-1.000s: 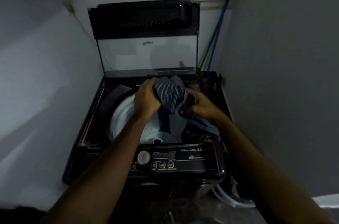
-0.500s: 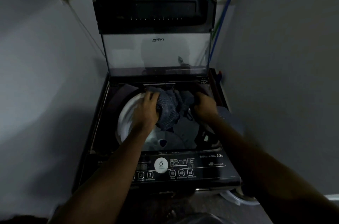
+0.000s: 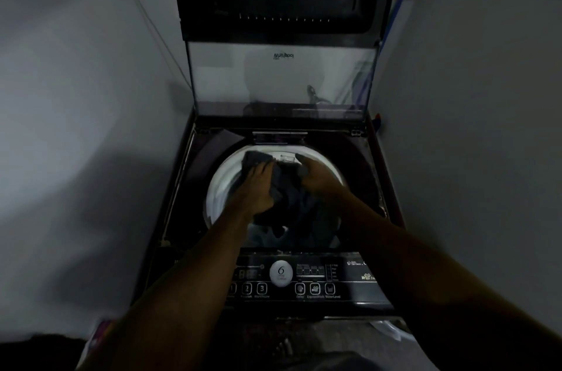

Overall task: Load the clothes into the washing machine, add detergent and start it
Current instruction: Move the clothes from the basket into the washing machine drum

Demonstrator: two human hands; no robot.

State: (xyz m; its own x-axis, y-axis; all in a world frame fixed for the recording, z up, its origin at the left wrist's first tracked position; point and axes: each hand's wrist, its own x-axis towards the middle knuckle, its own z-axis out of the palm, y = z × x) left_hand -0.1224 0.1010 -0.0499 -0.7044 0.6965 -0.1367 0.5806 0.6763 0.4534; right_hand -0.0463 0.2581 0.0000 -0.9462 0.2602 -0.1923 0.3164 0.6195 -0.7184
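The washing machine (image 3: 194, 218) fills a narrow gap between two walls, so I have almost no room to swing my elbows sideways; the only free way in and out is straight up and back toward me over the front edge. Its lid (image 3: 278, 36) stands upright along the back edge, and if I lift my arms too high or too far back I could knock it and bring it down on my wrists. The drum's white rim (image 3: 222, 176) leaves a round opening, and both my arms reach into it. The dark garment (image 3: 289, 188) is bunched at the mouth of the drum toward its back edge, part hanging down inside, part still above the rim; if I let go early, a fold could drape over the rim. My left hand (image 3: 254, 188) is clenched on the garment's left side. My right hand (image 3: 319, 173) lies over its right side, fingers spread; whether it grips I cannot tell.
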